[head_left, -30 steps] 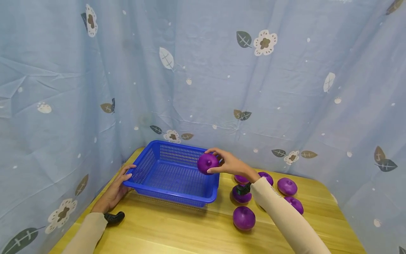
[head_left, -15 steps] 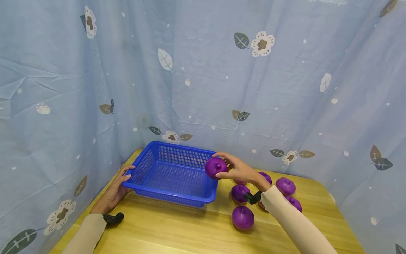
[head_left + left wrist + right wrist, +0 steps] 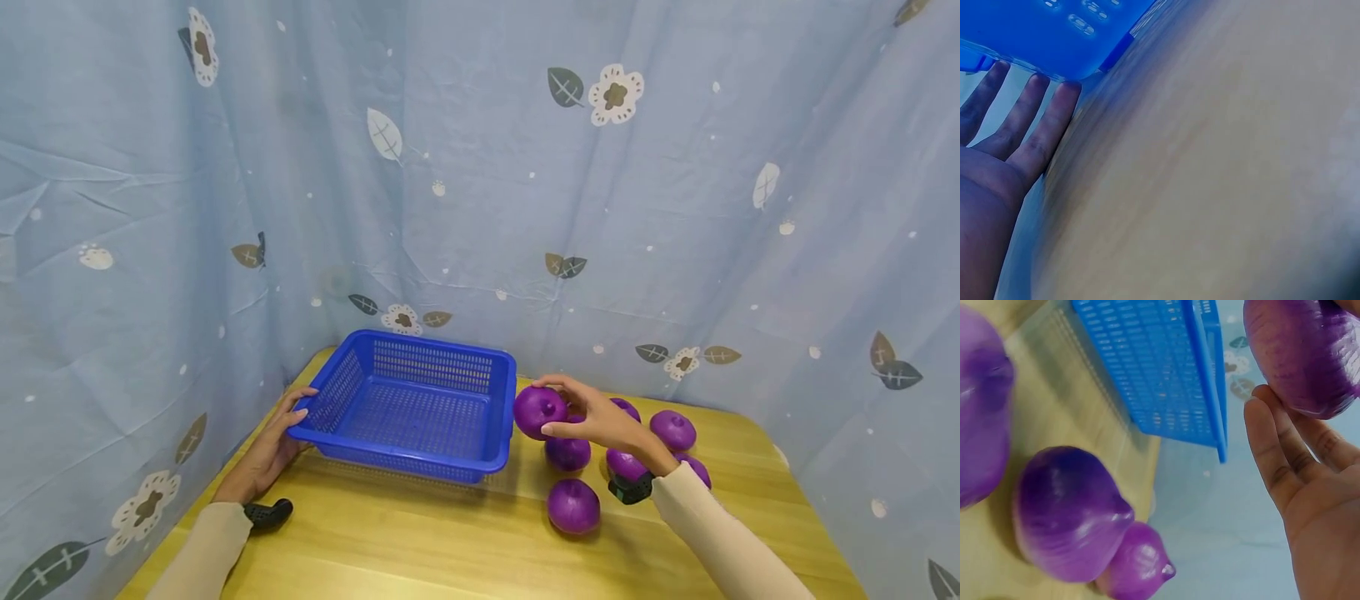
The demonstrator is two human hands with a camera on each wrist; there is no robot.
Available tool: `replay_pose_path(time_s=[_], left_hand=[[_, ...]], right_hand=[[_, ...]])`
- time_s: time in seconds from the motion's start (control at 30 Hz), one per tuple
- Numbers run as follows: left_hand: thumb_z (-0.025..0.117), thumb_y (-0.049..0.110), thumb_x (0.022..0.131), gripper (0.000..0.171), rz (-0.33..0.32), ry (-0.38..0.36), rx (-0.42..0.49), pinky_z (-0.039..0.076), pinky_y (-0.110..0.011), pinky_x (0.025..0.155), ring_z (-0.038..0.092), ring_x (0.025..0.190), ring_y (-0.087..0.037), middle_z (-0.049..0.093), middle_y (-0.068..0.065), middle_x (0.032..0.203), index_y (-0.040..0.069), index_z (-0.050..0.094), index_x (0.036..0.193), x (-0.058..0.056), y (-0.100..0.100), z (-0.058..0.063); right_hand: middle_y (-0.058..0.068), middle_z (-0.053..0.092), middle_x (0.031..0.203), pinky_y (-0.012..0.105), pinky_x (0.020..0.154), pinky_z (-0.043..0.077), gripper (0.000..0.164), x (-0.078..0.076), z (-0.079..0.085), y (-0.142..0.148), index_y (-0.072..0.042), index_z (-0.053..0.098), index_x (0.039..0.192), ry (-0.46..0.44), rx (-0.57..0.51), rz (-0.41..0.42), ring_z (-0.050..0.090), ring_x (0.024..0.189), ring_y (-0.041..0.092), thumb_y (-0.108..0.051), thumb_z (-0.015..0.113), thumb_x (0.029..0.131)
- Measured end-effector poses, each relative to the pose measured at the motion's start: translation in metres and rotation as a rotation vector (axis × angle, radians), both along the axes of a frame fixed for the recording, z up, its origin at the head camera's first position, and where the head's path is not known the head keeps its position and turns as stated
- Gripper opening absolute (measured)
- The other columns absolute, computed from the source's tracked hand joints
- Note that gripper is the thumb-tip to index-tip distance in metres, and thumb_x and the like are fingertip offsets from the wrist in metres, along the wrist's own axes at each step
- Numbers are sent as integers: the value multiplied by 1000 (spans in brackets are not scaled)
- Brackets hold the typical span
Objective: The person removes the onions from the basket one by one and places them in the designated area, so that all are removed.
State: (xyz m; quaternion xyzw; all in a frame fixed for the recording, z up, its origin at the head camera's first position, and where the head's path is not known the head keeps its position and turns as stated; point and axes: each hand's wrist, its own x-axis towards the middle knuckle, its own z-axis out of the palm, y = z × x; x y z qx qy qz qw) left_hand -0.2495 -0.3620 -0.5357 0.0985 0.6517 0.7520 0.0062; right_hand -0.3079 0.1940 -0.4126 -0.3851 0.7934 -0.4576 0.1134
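Observation:
My right hand [image 3: 600,417] holds a glossy purple onion [image 3: 540,412] between thumb and fingertips, raised just right of the basket. In the right wrist view this onion [image 3: 1304,356] fills the upper right corner, with fingertips against its underside. A blue plastic basket [image 3: 420,463] with slotted walls stands at the left, its inside bare. At its left rim, my left hand [image 3: 272,450] grips with thumb and a finger over the edge. The left wrist view shows three fairly straight fingers [image 3: 1041,131] whose tips meet the basket's outer wall [image 3: 1054,37].
Several more purple onions lie on the wooden table [image 3: 420,550] right of the basket. The nearest onion [image 3: 573,506] sits in front, another onion [image 3: 567,454] behind it, and one onion [image 3: 672,430] farther right. A blue patterned curtain [image 3: 465,167] hangs close behind the table.
My right hand has moved right and slightly down with the onion, from over the basket's right side to beyond its right rim. The left hand stays at the left rim.

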Motion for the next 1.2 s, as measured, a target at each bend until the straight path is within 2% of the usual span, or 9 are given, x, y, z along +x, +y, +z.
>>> replay_pose_path(time_s=[0.17,0.33,0.47,0.57,0.63,0.83,1.0,1.2], left_hand=[[37,26,111,38,-15,21,20,52,-34,88,55,115,-25,30,-11,144,27,37,148,0,-2,-1],[36,25,111,39,-42,37,20,53,-33,91,55,119,-23,26,-9,147,27,35,151,5,-5,-3],[35,25,111,40,-45,32,9,52,-33,91,57,119,-21,27,-6,147,28,35,151,9,-8,-4],[35,24,111,39,-48,33,10,52,-33,91,57,118,-21,27,-6,146,28,36,150,7,-7,-2],[35,25,111,40,-56,35,14,52,-33,91,56,119,-21,25,-6,147,28,35,151,3,-5,-1],[34,24,112,41,-82,47,18,51,-31,93,54,121,-20,19,-6,150,27,33,153,-2,-3,-1],[34,24,112,41,-83,50,23,51,-31,93,54,121,-19,22,-5,149,29,33,153,-3,-3,-2],[33,23,112,42,-88,70,27,52,-30,93,57,120,-18,26,-5,148,27,32,153,-1,-5,-2]], right_hand=[[2,61,135,41,91,53,63,9,-6,19,-29,46,148,-1,11,-31,63,114,25,-22,77,94],[5,57,140,41,90,53,64,13,-20,35,-23,45,151,-3,-16,-45,63,116,26,-18,76,95],[4,59,139,43,93,52,66,23,-26,48,-25,45,152,-53,8,-127,61,120,27,-23,77,94],[3,59,140,43,99,50,67,32,-29,60,-28,45,151,-107,20,-202,57,127,26,-26,78,93],[4,57,142,43,101,49,65,36,-33,69,-28,46,150,-130,12,-223,55,130,27,-24,78,93],[11,55,144,38,97,53,61,46,-45,91,-23,47,149,-118,-28,-220,58,127,25,-15,75,95],[8,56,144,34,97,52,60,53,-55,103,-22,48,148,-109,-29,-242,59,125,17,-15,75,95],[13,50,149,29,101,48,60,61,-69,114,-17,46,150,-138,-46,-236,56,130,12,-12,72,96]])
